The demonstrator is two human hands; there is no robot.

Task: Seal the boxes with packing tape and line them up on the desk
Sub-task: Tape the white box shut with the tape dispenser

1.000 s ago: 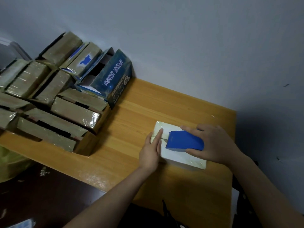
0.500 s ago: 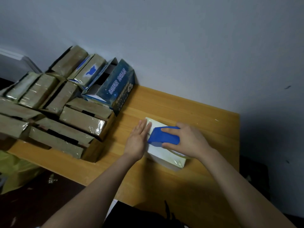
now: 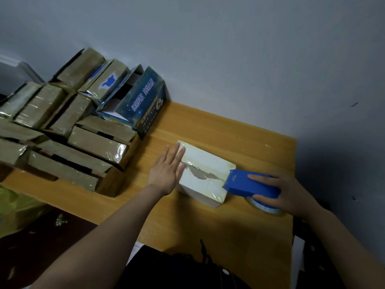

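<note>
A white box [image 3: 205,174] lies on the wooden desk [image 3: 208,222], with a torn grey gash along the middle of its top under clear tape. My left hand [image 3: 167,170] lies flat with straight fingers against the box's left end. My right hand [image 3: 291,195] grips a blue tape dispenser [image 3: 250,185], whose front edge sits at the box's right end. The roll of clear tape [image 3: 264,207] shows beneath the dispenser.
Several tape-wrapped brown boxes [image 3: 95,146] are stacked on the desk's left half. A dark blue printed box [image 3: 143,101] stands open against the grey wall [image 3: 229,49]. A yellow-green bag [image 3: 14,207] sits below the desk's left edge.
My right hand has drawn the dispenser from the box's left part across its top to the right end. My left hand stays at the left end, fingers now spread flat.
</note>
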